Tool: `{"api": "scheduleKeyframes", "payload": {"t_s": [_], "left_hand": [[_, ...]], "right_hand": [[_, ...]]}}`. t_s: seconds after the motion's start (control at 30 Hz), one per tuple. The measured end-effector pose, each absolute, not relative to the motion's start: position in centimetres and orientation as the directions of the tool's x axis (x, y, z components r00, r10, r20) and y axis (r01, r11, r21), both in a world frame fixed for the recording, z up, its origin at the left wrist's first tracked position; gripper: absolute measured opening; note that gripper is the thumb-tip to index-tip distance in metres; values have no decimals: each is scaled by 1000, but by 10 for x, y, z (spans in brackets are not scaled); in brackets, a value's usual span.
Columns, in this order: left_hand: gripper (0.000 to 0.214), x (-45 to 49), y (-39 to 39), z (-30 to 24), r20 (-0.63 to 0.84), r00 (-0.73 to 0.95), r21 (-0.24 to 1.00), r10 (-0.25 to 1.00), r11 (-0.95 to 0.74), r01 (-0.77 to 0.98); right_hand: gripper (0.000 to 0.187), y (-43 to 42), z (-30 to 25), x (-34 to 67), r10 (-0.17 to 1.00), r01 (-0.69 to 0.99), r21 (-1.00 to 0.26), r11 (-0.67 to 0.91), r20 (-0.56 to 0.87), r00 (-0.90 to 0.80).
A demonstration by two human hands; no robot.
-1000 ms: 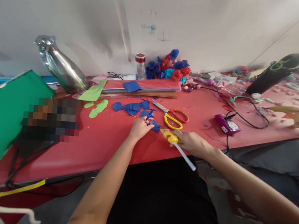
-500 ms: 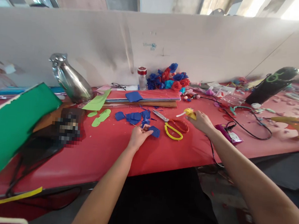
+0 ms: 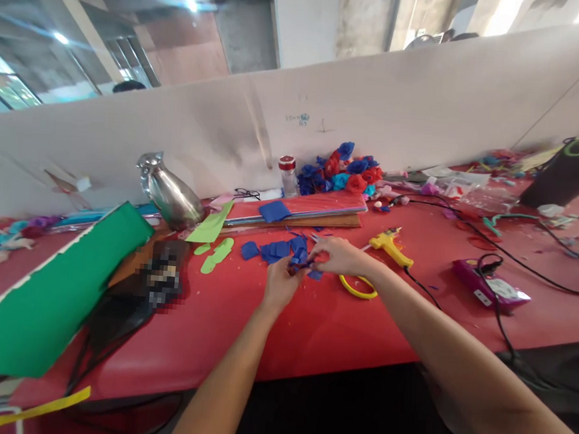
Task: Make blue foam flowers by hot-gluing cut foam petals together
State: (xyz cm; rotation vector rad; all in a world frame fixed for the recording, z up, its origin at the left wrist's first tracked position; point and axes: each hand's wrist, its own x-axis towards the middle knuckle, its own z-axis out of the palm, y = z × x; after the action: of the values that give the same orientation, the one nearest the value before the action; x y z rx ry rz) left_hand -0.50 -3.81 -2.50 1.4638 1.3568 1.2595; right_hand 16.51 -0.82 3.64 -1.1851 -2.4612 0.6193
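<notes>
My left hand (image 3: pixel 281 286) is closed in a pinch on a small blue paper piece (image 3: pixel 316 274). My right hand (image 3: pixel 337 255) meets it from the right, fingers pinched on the same blue paper; the fingertips partly hide it. Just behind the hands lie several blue paper cutouts (image 3: pixel 275 250). Under my right wrist are scissors, their yellow handle loop (image 3: pixel 359 289) showing and most of the rest covered. A yellow glue gun (image 3: pixel 391 246) rests on the table beyond my right forearm.
Green paper cutouts (image 3: pixel 217 255) lie left of the blue ones. Behind stand a steel jug (image 3: pixel 173 194), a red-lidded jar (image 3: pixel 287 177) and red and blue paper flowers (image 3: pixel 346 171). A purple box (image 3: pixel 487 286) with black cords sits right; a green board (image 3: pixel 57 292) leans left.
My right hand has let go of the glue gun, leaving it on the table, and moved left to the blue paper at my left hand. The camera view has shifted and tilted.
</notes>
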Motion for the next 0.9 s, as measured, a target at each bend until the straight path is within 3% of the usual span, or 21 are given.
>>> {"api": "scheduleKeyframes", "payload": {"t_s": [0.1,0.17,0.27,0.33,0.43,0.53,0.9], "left_hand": [[15,-7,-36,-14,196,-18,931,980,-180,317],[22,-8,-32,-5,238,-16,920,971,-220,324],[27,-6,-23,6,325,-66,919,943,-299,257],[32,-4,-16,11,345,-80,921,935,-322,218],[36,0,-11,14,361,-39,911,932,-344,226],[35,2,-12,9,331,22,918,943,-328,223],[23,3,-12,-8,139,-89,990,986,-138,13]], "right_hand": [[16,0,34,163,864,680,-565,467,127,-487],[15,7,30,164,916,625,-685,376,174,-361],[13,17,24,166,979,331,-921,204,187,-85],[16,21,19,166,994,56,-993,105,106,22],[20,21,14,167,997,-221,-975,-9,-25,70],[23,19,11,171,989,-340,-938,-65,-107,104],[26,15,14,169,987,-454,-886,-100,-144,64]]}}
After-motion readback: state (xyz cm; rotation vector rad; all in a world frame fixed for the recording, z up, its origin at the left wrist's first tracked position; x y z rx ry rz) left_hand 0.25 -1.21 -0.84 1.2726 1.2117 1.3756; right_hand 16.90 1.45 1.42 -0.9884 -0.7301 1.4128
